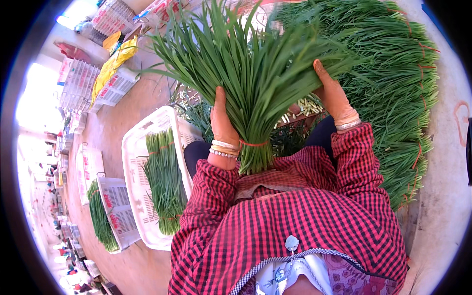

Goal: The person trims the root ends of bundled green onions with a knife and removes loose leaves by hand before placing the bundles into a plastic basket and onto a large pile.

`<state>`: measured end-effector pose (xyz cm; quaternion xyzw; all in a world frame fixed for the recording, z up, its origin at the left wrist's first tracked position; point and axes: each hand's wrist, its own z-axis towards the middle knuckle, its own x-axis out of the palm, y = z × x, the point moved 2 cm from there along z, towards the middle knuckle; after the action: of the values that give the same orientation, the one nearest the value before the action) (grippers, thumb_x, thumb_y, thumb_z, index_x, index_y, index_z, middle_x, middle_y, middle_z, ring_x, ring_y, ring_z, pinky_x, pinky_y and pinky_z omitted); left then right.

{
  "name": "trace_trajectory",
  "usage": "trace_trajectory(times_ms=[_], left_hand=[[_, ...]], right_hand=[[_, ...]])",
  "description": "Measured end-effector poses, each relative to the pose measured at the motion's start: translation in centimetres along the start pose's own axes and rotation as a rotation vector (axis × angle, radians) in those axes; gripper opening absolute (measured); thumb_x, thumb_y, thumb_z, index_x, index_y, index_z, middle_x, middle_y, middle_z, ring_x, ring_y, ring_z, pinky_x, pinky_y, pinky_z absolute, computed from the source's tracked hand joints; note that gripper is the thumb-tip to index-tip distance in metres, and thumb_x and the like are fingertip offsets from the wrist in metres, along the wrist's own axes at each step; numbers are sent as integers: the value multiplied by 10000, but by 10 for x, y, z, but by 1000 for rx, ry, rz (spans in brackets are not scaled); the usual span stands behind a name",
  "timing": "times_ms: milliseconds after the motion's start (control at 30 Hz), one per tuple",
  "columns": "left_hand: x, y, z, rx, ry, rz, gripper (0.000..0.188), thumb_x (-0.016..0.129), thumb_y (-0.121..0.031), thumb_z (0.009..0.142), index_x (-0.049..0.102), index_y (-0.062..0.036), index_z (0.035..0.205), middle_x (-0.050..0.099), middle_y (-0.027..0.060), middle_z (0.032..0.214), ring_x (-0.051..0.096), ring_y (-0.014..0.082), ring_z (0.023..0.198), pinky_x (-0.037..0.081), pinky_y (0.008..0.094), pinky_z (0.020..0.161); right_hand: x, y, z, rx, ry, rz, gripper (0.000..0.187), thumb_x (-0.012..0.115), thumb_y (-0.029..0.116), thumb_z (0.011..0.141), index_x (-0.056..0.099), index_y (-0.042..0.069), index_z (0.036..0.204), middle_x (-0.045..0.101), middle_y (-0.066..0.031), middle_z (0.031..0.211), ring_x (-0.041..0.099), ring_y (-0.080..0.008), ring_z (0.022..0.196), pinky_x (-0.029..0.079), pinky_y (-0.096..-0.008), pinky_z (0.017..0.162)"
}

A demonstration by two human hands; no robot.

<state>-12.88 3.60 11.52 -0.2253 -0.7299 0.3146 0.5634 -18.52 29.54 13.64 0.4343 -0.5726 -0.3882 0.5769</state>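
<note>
Upright in front of my chest stands a big bunch of garlic chives, its leaves fanned out at the top. A red band ties it near the cut ends, which rest against my checked top. My left hand presses the bunch's left side, thumb up along the leaves. On the other side my right hand holds the spread leaves, its thumb raised. The leaves hide most fingers of both hands. Bands circle both wrists.
At right lies a long heap of tied chive bunches. A white plastic basket with chives stands at left, beside another crate. Stacked crates stand farther back. Cut stem pieces lie behind the bunch.
</note>
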Motion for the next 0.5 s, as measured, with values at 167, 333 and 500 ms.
trace_trajectory(times_ms=[167,333,500], left_hand=[[9,-5,-2,-4,-50,51,511,578,-411,982,547,-40,1333,646,91,1245,657,264,1042,545,398,917],[10,-8,-1,50,-64,36,528,588,-417,976,542,-32,1333,643,97,1248,656,266,1046,544,407,924],[18,-9,-4,38,-68,4,528,588,-425,975,548,-28,1321,650,99,1229,658,272,1044,548,410,916]], right_hand=[[-4,6,-17,16,164,-338,526,708,299,920,555,-40,1292,671,-54,909,644,-117,772,501,-249,684],[19,9,-52,-42,68,-320,385,726,212,911,616,25,1229,603,0,670,562,-64,573,454,-205,572],[27,-41,-75,-94,386,-859,628,708,418,856,559,25,1323,662,-208,1129,644,-290,1068,501,-364,911]])
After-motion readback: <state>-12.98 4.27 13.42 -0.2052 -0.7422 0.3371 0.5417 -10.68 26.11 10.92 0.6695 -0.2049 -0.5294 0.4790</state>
